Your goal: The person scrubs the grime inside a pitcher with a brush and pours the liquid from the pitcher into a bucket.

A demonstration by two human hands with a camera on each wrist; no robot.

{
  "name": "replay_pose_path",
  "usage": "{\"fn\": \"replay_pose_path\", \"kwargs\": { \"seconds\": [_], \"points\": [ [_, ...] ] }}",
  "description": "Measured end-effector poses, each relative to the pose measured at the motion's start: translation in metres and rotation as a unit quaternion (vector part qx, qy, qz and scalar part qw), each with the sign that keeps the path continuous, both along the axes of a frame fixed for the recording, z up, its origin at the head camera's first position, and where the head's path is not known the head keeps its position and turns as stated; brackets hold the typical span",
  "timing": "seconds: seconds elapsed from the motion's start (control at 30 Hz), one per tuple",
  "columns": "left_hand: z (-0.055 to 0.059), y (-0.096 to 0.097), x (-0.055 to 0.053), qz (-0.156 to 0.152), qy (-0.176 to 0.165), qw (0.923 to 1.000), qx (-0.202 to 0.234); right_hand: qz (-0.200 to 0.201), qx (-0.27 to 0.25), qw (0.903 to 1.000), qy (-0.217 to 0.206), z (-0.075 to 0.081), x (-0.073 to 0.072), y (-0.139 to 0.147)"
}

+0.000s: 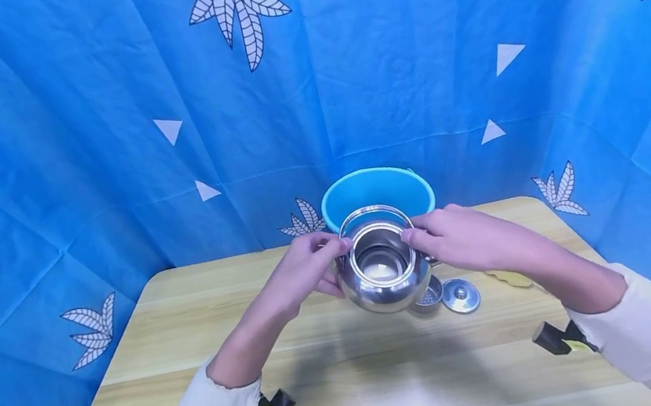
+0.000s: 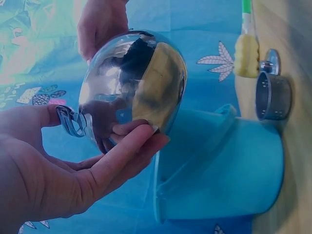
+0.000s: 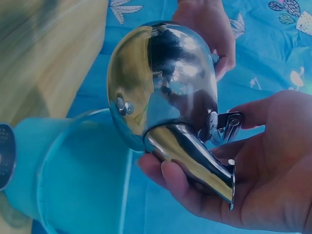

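Observation:
A shiny steel teapot [image 1: 383, 295], lidless, is held up above the table with its round mouth tilted toward me. My left hand [image 1: 309, 263] grips its left side near the handle, fingers under the body in the left wrist view. On the other side my right hand [image 1: 460, 237] holds the pot, its fingers around the spout [image 3: 190, 158]. The thin bail handle [image 1: 372, 209] stands up behind the mouth. Just behind the pot is a blue bucket [image 1: 385, 188]. Below on the table lie a perforated strainer [image 2: 274, 96] and the round lid [image 1: 461, 296].
A yellow sponge brush [image 2: 247, 56] with a green and white handle lies beside the lid, partly hidden by my right arm in the head view. The wooden table [image 1: 194, 330] ends at a blue patterned curtain [image 1: 392, 50].

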State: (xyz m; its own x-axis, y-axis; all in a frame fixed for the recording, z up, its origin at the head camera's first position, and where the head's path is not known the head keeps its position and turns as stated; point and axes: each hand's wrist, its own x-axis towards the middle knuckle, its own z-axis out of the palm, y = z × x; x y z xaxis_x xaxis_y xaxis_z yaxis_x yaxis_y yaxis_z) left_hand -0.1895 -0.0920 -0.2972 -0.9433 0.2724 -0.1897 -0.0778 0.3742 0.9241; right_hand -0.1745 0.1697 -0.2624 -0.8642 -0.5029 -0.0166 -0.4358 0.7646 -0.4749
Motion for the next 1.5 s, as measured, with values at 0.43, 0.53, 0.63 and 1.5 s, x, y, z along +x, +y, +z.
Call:
{"fn": "replay_pose_path", "kwargs": {
  "seconds": [0.43,0.53,0.63,1.5],
  "points": [
    [0.032,0.006,-0.016,0.011,0.039,0.9991,0.012,-0.039,-0.003,0.9989,0.026,0.028,-0.019,0.001],
    [0.039,0.008,-0.022,0.018,0.042,0.9988,0.016,-0.042,-0.009,0.9986,0.03,0.033,-0.027,0.002],
    [0.044,0.009,-0.027,0.025,0.046,0.9985,0.017,-0.042,-0.013,0.9984,0.036,0.038,-0.034,0.003],
    [0.024,0.015,-0.072,0.05,0.081,0.99,0.104,-0.04,-0.066,0.9965,-0.032,0.029,-0.085,0.012]
  ]
}}
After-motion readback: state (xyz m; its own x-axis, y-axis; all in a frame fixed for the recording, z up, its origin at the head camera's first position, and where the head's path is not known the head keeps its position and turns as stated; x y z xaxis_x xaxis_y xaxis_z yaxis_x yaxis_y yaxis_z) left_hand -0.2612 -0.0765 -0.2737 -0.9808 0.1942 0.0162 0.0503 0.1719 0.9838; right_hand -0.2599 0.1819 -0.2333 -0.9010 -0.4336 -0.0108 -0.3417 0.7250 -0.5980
